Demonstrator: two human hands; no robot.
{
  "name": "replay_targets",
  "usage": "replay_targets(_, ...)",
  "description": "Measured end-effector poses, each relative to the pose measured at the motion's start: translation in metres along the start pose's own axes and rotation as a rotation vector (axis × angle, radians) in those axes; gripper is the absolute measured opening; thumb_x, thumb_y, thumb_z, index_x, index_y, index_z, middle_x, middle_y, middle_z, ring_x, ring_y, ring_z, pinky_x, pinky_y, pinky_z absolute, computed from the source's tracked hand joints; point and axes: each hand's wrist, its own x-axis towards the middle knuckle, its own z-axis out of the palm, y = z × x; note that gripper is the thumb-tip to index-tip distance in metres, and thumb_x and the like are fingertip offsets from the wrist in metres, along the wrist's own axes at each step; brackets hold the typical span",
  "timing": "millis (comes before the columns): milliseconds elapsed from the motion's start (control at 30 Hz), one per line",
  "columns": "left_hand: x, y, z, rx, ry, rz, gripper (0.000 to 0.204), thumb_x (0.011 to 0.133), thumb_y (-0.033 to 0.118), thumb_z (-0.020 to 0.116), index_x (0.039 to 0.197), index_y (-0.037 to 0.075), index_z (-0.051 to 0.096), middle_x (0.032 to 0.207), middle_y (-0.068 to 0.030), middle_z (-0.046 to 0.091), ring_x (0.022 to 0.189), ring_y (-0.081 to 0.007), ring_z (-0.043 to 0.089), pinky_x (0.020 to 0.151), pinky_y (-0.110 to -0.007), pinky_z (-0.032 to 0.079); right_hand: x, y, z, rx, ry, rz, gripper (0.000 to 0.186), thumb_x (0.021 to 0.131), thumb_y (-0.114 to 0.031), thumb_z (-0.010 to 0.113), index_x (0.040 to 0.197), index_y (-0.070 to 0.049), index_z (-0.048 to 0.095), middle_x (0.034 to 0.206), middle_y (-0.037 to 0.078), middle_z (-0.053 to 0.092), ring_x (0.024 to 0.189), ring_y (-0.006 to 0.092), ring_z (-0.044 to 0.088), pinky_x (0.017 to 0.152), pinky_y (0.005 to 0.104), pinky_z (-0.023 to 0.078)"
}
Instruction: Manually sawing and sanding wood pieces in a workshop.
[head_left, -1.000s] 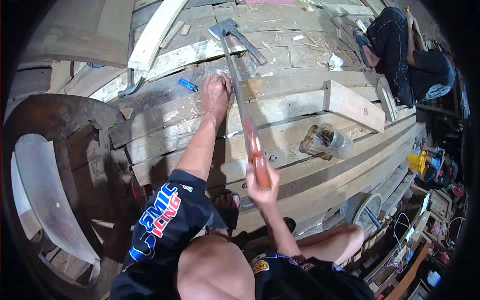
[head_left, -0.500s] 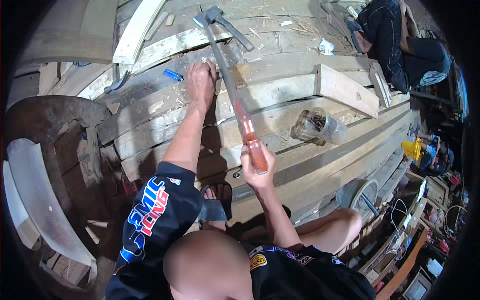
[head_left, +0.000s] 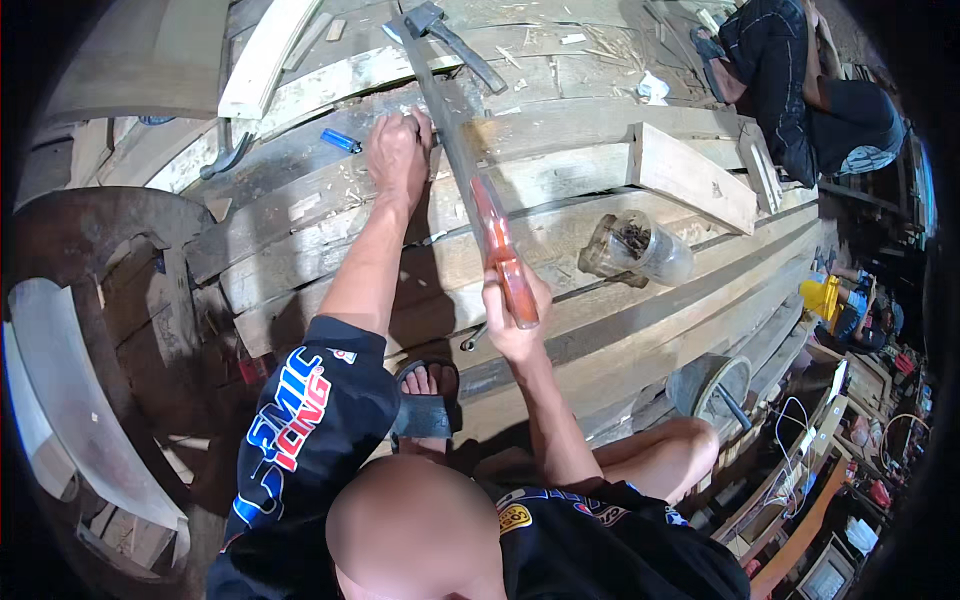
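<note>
My right hand (head_left: 520, 322) is wrapped round the orange-red handle of a handsaw (head_left: 490, 210). The saw's long narrow blade, seen nearly edge-on, runs away from me past the right side of my left hand (head_left: 398, 155). Curled low over the boards, the left hand has its fingers closed, and whatever lies under them is hidden. Just left of it lies a blue lighter (head_left: 341, 140). Beyond the fingers, a hatchet (head_left: 455, 47) with a dark handle rests on the planks, partly behind the saw blade.
A clear plastic tub (head_left: 655, 250) with dark bits sits right of the saw, near a wooden block (head_left: 692, 180). A claw hammer (head_left: 228, 157) lies at the left by a curved wooden frame (head_left: 90, 215). A bucket (head_left: 708, 388) stands at right. Another person (head_left: 775, 80) sits at far right.
The saw and my right hand have shifted slightly away from me. My left hand stays in about the same place, with its fingers still closed.
</note>
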Motion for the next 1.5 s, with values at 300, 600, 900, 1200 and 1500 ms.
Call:
replay_targets(300, -0.001, -0.003, 0.000, 0.006, 0.018, 0.006, 0.030, 0.087, 0.012, 0.055, 0.060, -0.002, 0.060, 0.068, -0.0185, 0.058, 0.065, -0.0365, 0.057, 0.071, -0.044, 0.048, -0.018, -0.005, -0.005, 0.130, -0.027, 0.133, 0.006, 0.079, -0.002, 0.060, 0.082, -0.001, 0.055, 0.061, 0.003, 0.054, 0.055, 0.0088, 0.052, 0.053, 0.0245, 0.043)
replay_targets(600, -0.001, -0.007, 0.006, 0.048, 0.011, -0.047, 0.034, 0.088, 0.019, 0.054, 0.064, -0.002, 0.065, 0.073, -0.0197, 0.064, 0.068, -0.0385, 0.060, 0.077, -0.043, 0.050, 0.019, -0.028, -0.015, 0.639, 0.097, 0.486, 0.010, 0.091, -0.007, 0.054, 0.082, -0.003, 0.056, 0.059, -0.002, 0.049, 0.049, 0.0043, 0.044, 0.044, 0.0231, 0.034)
replay_targets(900, -0.002, -0.010, 0.004, 0.035, 0.045, 0.022, 0.028, 0.086, 0.013, 0.056, 0.062, -0.001, 0.059, 0.068, -0.0190, 0.058, 0.067, -0.0367, 0.057, 0.063, -0.045, 0.046, -0.024, -0.025, -0.012, 0.157, -0.072, 0.205, 0.005, 0.081, -0.004, 0.058, 0.084, 0.000, 0.058, 0.067, 0.005, 0.055, 0.063, 0.0081, 0.052, 0.058, 0.0252, 0.043)
replay_targets(1200, -0.005, -0.009, 0.003, 0.011, -0.070, 0.042, 0.026, 0.083, 0.014, 0.059, 0.061, 0.001, 0.062, 0.067, -0.0159, 0.059, 0.065, -0.0330, 0.057, 0.061, -0.043, 0.047, 0.013, 0.006, 0.026, 0.152, -0.013, 0.071, 0.010, 0.076, -0.005, 0.062, 0.083, 0.001, 0.057, 0.060, 0.007, 0.050, 0.052, 0.0110, 0.048, 0.053, 0.0272, 0.043)
replay_targets(1500, 0.000, 0.002, -0.001, 0.040, -0.043, 0.008, 0.028, 0.080, 0.016, 0.061, 0.056, 0.002, 0.063, 0.064, -0.0157, 0.060, 0.060, -0.0351, 0.058, 0.058, -0.044, 0.048, -0.004, -0.005, 0.014, 0.144, -0.030, 0.071, 0.015, 0.074, -0.002, 0.063, 0.088, 0.001, 0.059, 0.066, 0.010, 0.060, 0.057, 0.0214, 0.062, 0.056, 0.0284, 0.048)
